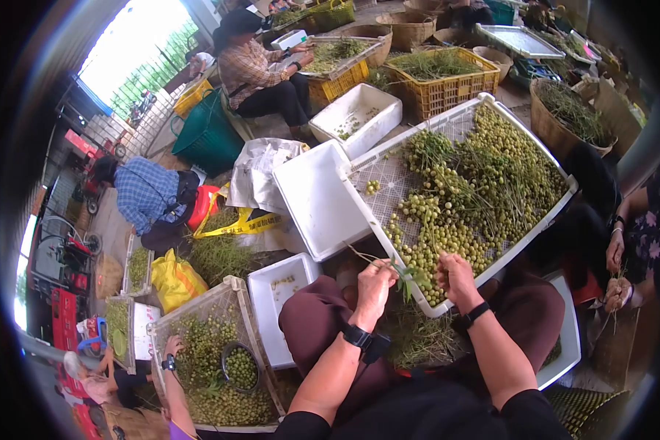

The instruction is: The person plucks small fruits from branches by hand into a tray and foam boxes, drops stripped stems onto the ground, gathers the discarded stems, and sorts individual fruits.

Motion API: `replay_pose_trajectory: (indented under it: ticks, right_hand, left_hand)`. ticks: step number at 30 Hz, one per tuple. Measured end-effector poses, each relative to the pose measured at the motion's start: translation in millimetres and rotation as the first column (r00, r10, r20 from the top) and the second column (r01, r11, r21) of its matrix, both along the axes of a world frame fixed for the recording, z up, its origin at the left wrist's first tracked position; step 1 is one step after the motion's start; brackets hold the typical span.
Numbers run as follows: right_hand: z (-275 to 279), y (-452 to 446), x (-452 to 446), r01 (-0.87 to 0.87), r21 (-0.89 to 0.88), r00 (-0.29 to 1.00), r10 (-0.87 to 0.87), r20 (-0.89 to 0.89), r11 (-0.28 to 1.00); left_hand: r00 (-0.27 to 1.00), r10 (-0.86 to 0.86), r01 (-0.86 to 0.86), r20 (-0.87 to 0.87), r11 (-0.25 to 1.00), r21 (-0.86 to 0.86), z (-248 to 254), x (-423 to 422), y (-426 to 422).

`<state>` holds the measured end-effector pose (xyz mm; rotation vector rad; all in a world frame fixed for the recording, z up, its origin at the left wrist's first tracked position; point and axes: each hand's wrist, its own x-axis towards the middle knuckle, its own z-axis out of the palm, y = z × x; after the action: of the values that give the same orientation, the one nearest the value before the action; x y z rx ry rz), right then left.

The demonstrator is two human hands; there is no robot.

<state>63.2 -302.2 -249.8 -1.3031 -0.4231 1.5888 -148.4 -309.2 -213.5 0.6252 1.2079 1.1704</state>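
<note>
My left hand [376, 290] is closed around a thin leafy sprig [411, 277], whose bare stem end sticks out toward the upper left. Close by on the right, my right hand [458, 281] has its fingers pressed together at the tray's near edge; what they pinch is hidden. Both hands are over the near corner of a white mesh tray [436, 312]. Many small round yellow-green fruits [425, 209] lie in it, some loose and some on stems. Green stalks [495, 196] are heaped among them.
Left of my knees stand a white bin [260, 323] and a fruit tray [198, 302] with another person's hand [173, 345] in it. Beyond are an open white box [308, 202] and a yellow crate [447, 92]. A co-worker's hands [616, 271] are at right.
</note>
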Motion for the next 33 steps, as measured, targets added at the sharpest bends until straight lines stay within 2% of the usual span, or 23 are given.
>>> replay_pose_trajectory:
  ticks: [1,2,4,5,6,7,8,9,11,12,13,15,18,21,23,25,27,28,29,31,33]
  right_hand:
    - [-7.8,10.2,1.7,-0.020,0.029,0.968,0.012,0.250,0.999]
    - [-25.9,20.7,1.6,-0.045,0.083,0.908,0.006,0.420,0.996]
    - [-63.6,34.5,1.4,-0.115,0.167,0.702,-0.039,0.711,0.979]
    - [-67.1,37.6,2.9,-0.196,0.116,0.660,0.043,0.750,0.974]
    - [-70.5,40.2,5.2,-0.272,0.060,0.609,0.124,0.784,0.960]
    - [-72.2,42.4,7.5,-0.343,0.000,0.550,0.201,0.811,0.939]
    - [-67.9,44.5,7.7,-0.311,-0.042,0.624,0.238,0.745,0.949]
    - [-62.9,45.7,11.0,-0.278,-0.031,0.750,0.237,0.618,0.960]
    - [-9.2,41.7,16.8,-0.211,-0.030,0.927,0.210,0.310,0.977]
    - [26.0,38.4,17.1,-0.178,-0.004,0.965,0.176,0.196,0.984]
    - [29.3,40.1,30.4,-0.153,0.044,0.984,0.148,0.096,0.987]
    - [75.3,32.3,46.2,-0.152,0.106,0.988,0.151,0.022,0.983]
    - [125.2,20.8,60.7,-0.137,0.107,0.990,0.138,0.004,0.985]
    - [114.0,12.9,72.9,-0.160,0.075,0.987,0.160,0.014,0.984]
    - [98.1,10.9,70.2,-0.194,-0.064,0.980,0.196,0.022,0.979]
    - [104.6,1.1,74.8,-0.209,0.017,0.976,0.210,-0.053,0.978]
    - [127.5,-7.4,73.3,-0.135,0.090,0.980,0.147,-0.136,0.987]
    - [119.5,-3.0,73.8,-0.142,0.050,0.983,0.147,-0.106,0.989]
    - [81.9,7.5,83.0,-0.209,-0.022,0.969,0.205,-0.138,0.978]
    - [61.5,-2.7,76.4,-0.259,-0.073,0.942,0.269,0.200,0.963]
    - [91.9,-13.9,65.7,-0.252,-0.028,0.965,0.254,0.066,0.967]
  left_hand:
    - [1.000,-0.009,0.009,0.023,1.000,0.001,0.0,-0.2,-1.4]
    - [1.000,0.001,0.000,0.019,0.999,-0.040,-1.1,-0.4,-0.6]
    - [0.997,-0.014,0.016,0.077,1.000,-0.015,-6.7,-7.8,3.4]
    - [0.994,-0.026,0.026,0.106,1.000,-0.006,-13.6,-11.2,5.2]
    - [0.991,-0.115,0.114,0.065,0.993,0.017,-19.9,-18.9,7.6]
    - [0.992,-0.096,0.095,0.087,0.995,0.015,-13.5,-17.4,6.6]
    - [0.991,-0.076,0.075,0.110,0.997,0.014,0.2,-14.0,5.4]
    - [0.990,-0.057,0.055,0.132,0.998,0.012,11.3,-11.5,5.1]
    - [0.994,-0.051,0.047,0.096,0.998,0.048,18.9,-10.1,5.8]
    - [0.996,-0.045,0.040,0.077,0.997,0.066,19.8,-11.0,6.7]
    - [0.998,-0.041,0.037,0.048,0.996,0.081,19.4,-11.9,7.3]
    - [0.999,-0.046,0.047,-0.011,0.992,0.114,19.1,-10.0,9.8]
    - [0.994,-0.102,0.097,0.030,0.986,0.136,17.2,-4.8,12.9]
    - [0.993,-0.088,0.078,0.077,0.990,0.121,26.0,6.3,10.3]
    - [0.994,-0.082,0.073,0.075,0.990,0.117,13.5,12.7,11.8]
    - [0.995,-0.089,0.083,0.055,0.991,0.107,12.3,17.2,13.9]
    - [0.995,-0.104,0.104,0.007,0.992,0.072,28.3,16.1,6.9]
    - [0.993,-0.121,0.121,-0.003,0.990,0.075,24.9,17.3,6.9]
    - [0.992,-0.123,0.123,0.002,0.990,0.074,19.7,17.6,6.1]
    - [0.992,-0.124,0.121,0.025,0.989,0.089,11.2,20.5,9.1]
    - [0.991,-0.136,0.136,0.002,0.988,0.068,13.4,18.6,7.8]
